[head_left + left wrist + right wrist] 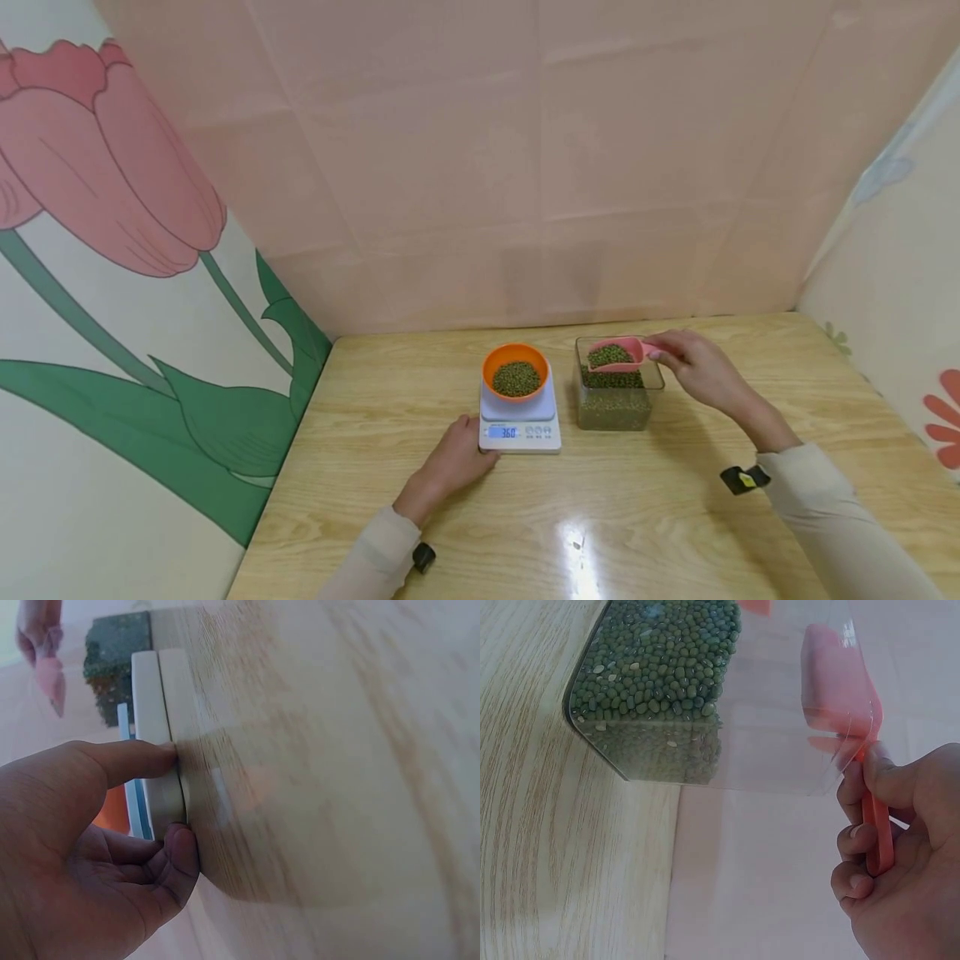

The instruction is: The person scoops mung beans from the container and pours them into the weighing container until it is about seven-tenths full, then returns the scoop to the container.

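My right hand [703, 372] grips the handle of a pink scoop [636, 348], fingers wrapped round it in the right wrist view. The scoop holds a heap of green mung beans [609, 356] and is over the mouth of a clear square container [772, 761], partly filled with mung beans [667, 682]. To its left, a white kitchen scale [517, 412] reads 360 on its display [503, 432]. On the scale sits an orange bowl [489, 375] with mung beans [516, 379] in it. My left hand [452, 458] holds the scale's near left corner between thumb and fingers.
Everything stands on a light wood-grain table [375, 400]. Behind it rises a pink covered wall [450, 208]. A tulip-patterned panel [112, 333] borders the left side and a flower-patterned panel [900, 292] the right.
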A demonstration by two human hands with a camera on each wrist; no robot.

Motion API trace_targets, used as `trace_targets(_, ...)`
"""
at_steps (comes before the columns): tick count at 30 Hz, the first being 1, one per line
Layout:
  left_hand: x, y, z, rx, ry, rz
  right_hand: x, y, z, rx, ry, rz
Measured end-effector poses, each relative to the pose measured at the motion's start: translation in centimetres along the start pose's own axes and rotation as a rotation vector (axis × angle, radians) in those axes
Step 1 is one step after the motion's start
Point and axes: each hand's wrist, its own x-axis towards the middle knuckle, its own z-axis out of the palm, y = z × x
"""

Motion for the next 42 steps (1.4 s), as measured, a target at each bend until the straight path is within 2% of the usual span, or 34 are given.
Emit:
trace_targets(14, 0.1, 0.0, 0.0, 0.001, 0.002, -0.009, 0.2, -0.4, -0.3, 0.025, -0.008, 0.018)
trace_targets(24, 0.1, -0.1, 0.0, 0.0, 0.0, -0.009, 1.1, -1.3, -0.2, 0.043, 0.002, -0.007)
trace_targets(33, 0.1, 0.1, -0.1, 0.003, 0.002, -0.006, 2.5, -2.5, 0.6, 0.065, 0.007, -0.036)
trace_targets(42, 0.2, 0.1, 0.0, 0.022, 0.01, -0.004, 3.6, -4.0, 1.5, 0.105, -0.026, -0.06)
